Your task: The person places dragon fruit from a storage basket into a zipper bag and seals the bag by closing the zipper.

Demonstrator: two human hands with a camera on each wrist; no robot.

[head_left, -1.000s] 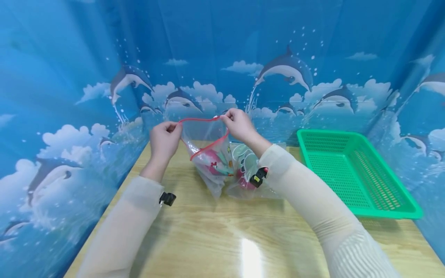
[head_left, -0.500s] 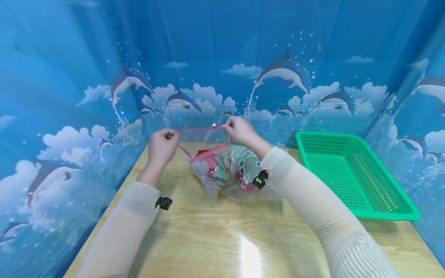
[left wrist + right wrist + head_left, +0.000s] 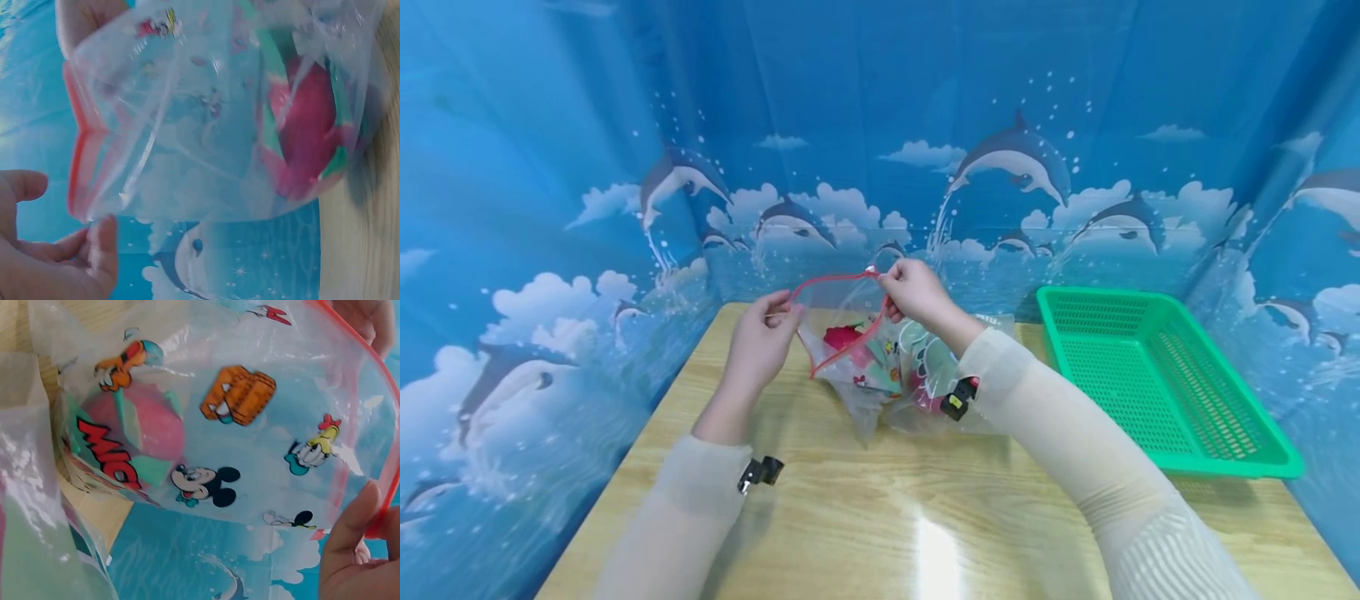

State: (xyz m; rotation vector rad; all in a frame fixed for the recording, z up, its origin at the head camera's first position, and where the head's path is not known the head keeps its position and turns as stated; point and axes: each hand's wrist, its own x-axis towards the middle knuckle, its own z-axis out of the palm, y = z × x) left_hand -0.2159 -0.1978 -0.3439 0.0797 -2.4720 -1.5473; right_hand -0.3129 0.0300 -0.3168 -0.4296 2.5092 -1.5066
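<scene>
A clear zip bag (image 3: pixel 850 387) with a red zip edge and cartoon prints stands on the table, its mouth spread apart. Inside lies a pink and green item (image 3: pixel 150 428), its kind unclear through the plastic. My right hand (image 3: pixel 916 292) pinches the red edge at the bag's right side, near the white slider (image 3: pixel 871 269). At the left side, my left hand (image 3: pixel 760 337) has its thumb and forefinger parted, fingertips beside or just touching the bag's corner. In the left wrist view, those fingers (image 3: pixel 103 250) lie against the bag's edge without closing on it.
A second clear bag (image 3: pixel 992 421) holding a green and pink item lies just right, partly behind my right forearm. Farther right, a green plastic basket (image 3: pixel 1232 467) stands on the wooden table (image 3: pixel 850 517). A blue dolphin-print curtain (image 3: pixel 850 125) hangs behind and at both sides.
My left hand goes from pinching the bag's left corner to parted fingers. Both hands first came down slightly with the bag; its mouth now hangs in a different shape, its front edge drooping lower left.
</scene>
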